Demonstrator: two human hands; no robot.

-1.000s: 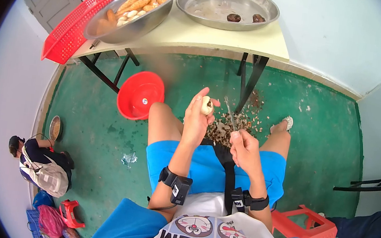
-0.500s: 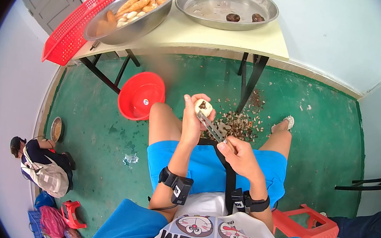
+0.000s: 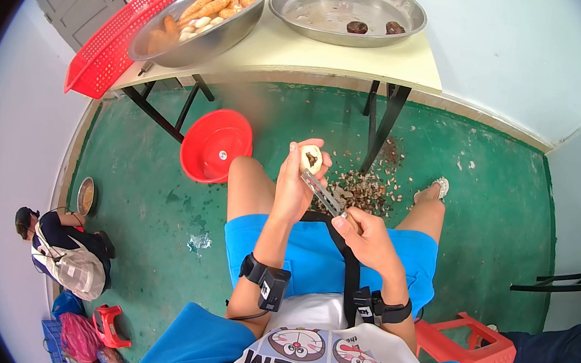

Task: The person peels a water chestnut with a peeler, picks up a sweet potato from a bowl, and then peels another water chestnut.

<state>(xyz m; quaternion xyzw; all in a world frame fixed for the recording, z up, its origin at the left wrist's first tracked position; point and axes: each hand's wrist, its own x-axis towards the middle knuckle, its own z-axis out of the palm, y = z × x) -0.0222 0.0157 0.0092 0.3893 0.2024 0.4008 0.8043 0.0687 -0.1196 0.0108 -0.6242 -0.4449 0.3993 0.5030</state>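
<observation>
My left hand [image 3: 294,193] is closed around a mostly peeled water chestnut [image 3: 307,152], pale with a dark brown patch of skin on its upper face. A metal peeler [image 3: 325,195] with a wooden handle sits in my right hand [image 3: 370,238], the fingers wrapped round the handle. Its blade end touches or lies very close to the lower edge of the water chestnut; exact contact is hard to make out. Both hands are above my lap, between my knees.
On the table [image 3: 305,60] stand a steel basin [image 3: 232,36] of orange roots and white pieces, a round steel tray [image 3: 344,38] with two dark water chestnuts, and a red basket [image 3: 94,63]. A red tub [image 3: 198,134], peelings [image 3: 365,191], red stool [image 3: 467,341] and seated person [image 3: 72,249] are around me.
My left hand has turned the water chestnut slightly, so its dark patch faces a little differently. The right hand and peeler have hardly moved.
</observation>
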